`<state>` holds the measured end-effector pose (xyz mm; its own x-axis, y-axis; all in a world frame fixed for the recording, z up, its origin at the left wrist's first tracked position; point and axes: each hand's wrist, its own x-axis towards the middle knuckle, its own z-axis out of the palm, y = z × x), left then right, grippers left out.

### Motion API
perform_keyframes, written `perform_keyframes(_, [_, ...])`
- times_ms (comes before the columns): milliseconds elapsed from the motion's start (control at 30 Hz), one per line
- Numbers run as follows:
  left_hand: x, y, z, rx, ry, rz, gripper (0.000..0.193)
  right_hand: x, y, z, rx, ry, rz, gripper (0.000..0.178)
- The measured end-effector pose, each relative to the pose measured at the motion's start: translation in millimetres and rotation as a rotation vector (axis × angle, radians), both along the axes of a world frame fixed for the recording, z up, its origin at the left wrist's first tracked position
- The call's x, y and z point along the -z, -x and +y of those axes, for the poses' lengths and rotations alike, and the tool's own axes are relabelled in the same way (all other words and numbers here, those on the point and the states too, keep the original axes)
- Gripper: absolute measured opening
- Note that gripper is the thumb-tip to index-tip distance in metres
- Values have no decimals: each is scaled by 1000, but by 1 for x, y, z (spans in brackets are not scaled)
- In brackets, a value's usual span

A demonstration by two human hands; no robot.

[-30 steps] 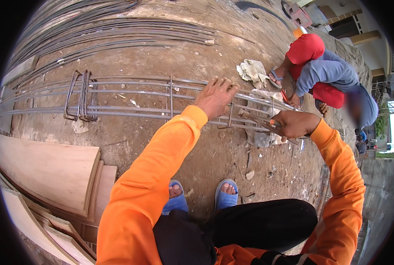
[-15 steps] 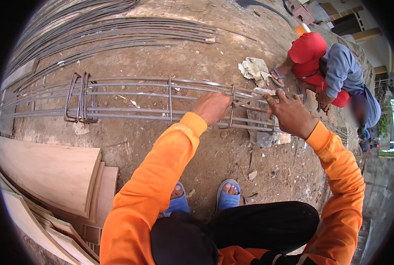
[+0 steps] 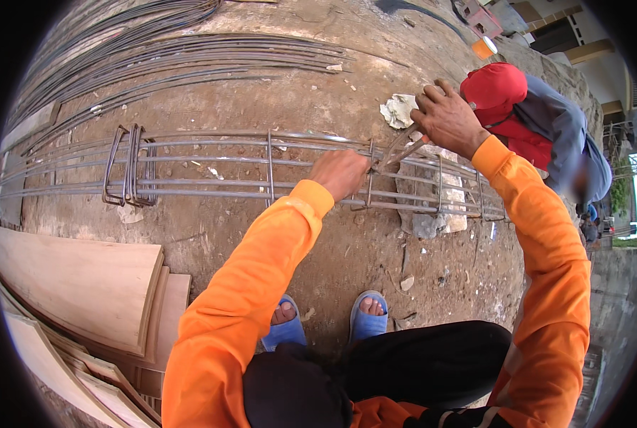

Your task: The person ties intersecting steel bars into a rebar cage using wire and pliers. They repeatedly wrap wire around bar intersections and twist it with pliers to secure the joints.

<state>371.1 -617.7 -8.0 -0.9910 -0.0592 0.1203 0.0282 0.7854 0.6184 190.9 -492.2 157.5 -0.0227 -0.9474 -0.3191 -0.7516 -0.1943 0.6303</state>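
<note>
Nearest you, your blue open-toed sandals [image 3: 368,324] stand on the bare brown ground, with stacked pale plywood sheets [image 3: 76,282] off to your left. Beyond your feet, the long cage of grey steel bars [image 3: 211,192] runs across in front of you, its right part passing over a pale, rough stone block [image 3: 432,225]. Your left hand [image 3: 341,173] lies on the bars just beside an upright rectangular steel ring [image 3: 369,192]; its fingers curl under, so you cannot tell from here what that grip holds. Your right hand's grip [image 3: 450,118] is closed around the handles of long metal pincers [image 3: 402,149], whose tips meet the bars near that ring. As for progress, single rings stand spaced along the cage on both sides of your hands, so that stretch looks laid out; whether each is fastened is too small to tell. The bunched steel rings [image 3: 131,167] toward the left end sit close together, and seem not yet spread. Farther out, a co-worker in a grey-blue top [image 3: 564,132] crouches at the right, and loose dark rods [image 3: 211,48] lie across the ground.
</note>
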Motion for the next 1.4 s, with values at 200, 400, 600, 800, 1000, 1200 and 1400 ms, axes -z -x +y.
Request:
perform_keyframes(200, [9, -6, -11, -16, 12, 5, 17, -24, -50, 3, 706, -377, -444, 36])
perform_keyframes(400, [1, -10, -12, 33, -210, 129, 25, -18, -59, 41, 1076, -345, -823, 41])
perform_keyframes(600, [-6, 35, -33, -114, -173, 134, 38, -20, -67, 22, 1135, -362, -774, 49])
perform_keyframes(800, [-16, 50, -24, -67, -95, -136, 33, -8, -54, 47, 854, -263, -675, 58])
perform_keyframes(1000, [-2, 54, -24, -106, -132, -59, 27, -10, -58, 37, 808, -242, -597, 61])
perform_keyframes(1200, [-5, 56, -19, -91, -162, -81, 28, -20, -50, 25, 1089, -437, -712, 61])
perform_keyframes(1400, [-1, 53, -24, -140, -154, -93, 28, -23, -63, 27, 354, -232, -258, 68])
